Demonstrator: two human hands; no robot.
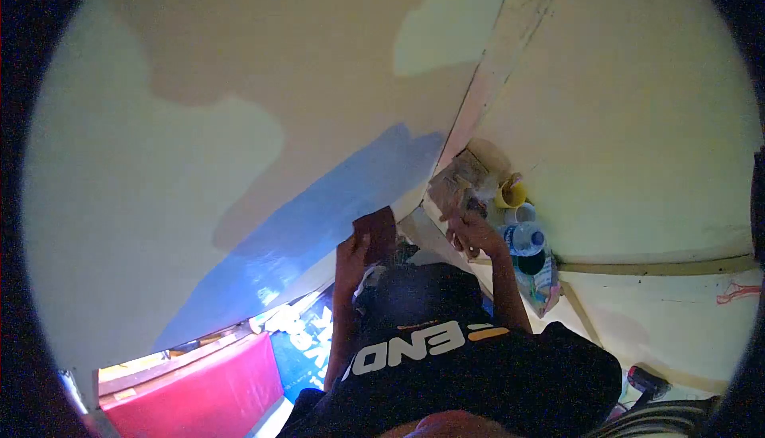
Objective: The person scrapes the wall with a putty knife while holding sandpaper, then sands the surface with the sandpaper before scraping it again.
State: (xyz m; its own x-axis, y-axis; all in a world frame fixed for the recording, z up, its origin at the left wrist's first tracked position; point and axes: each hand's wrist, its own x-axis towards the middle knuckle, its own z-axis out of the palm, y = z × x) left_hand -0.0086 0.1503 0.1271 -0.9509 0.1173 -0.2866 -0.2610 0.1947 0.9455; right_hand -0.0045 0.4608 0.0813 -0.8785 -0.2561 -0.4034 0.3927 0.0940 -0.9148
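My left hand point(351, 261) grips a dark reddish-brown flat rectangular piece point(375, 232) by its left side, in front of the blue patch on the wall. Its fingers lie over the edge of the piece. To the right, my right hand point(475, 236) is closed, with fingers curled beside a corner shelf. I cannot tell what it holds. Just beyond its fingers lie greyish, dusty block-like items point(460, 179). A yellow cup point(511, 193), a white cup point(522, 213) and a clear plastic bottle with a blue cap point(523, 239) are close to its right.
Pale walls meet at a corner seam ahead; one carries a long blue patch point(303, 215). A red panel point(199, 386) is at the lower left. A power drill point(647, 382) lies at the lower right. A wooden strip point(661, 268) runs along the right wall.
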